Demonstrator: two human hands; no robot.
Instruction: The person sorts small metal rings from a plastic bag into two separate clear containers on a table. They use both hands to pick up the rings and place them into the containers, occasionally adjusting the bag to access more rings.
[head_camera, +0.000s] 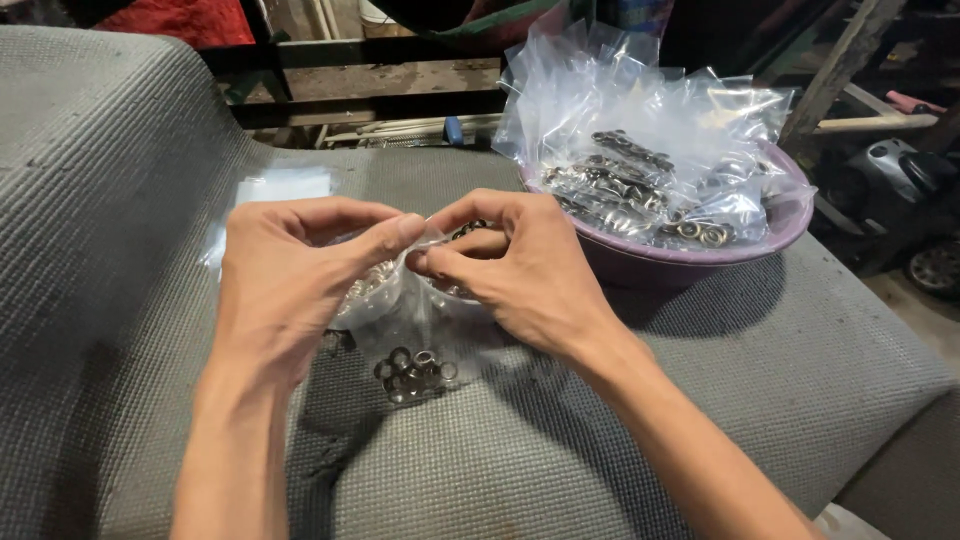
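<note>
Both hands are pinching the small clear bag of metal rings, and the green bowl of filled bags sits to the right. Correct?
Not quite: the bowl is purple, not green, per the head view. The left hand and right hand do pinch the small clear bag.

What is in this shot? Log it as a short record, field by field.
surface: grey ribbed mat
left hand: pinches the top of a small clear bag
right hand: pinches the same bag top from the other side
bag contents: small metal rings, clustered at the bottom
bowl: purple bowl right of the hands, heaped with filled bags
spare: flat empty clear bag behind the left hand
</note>
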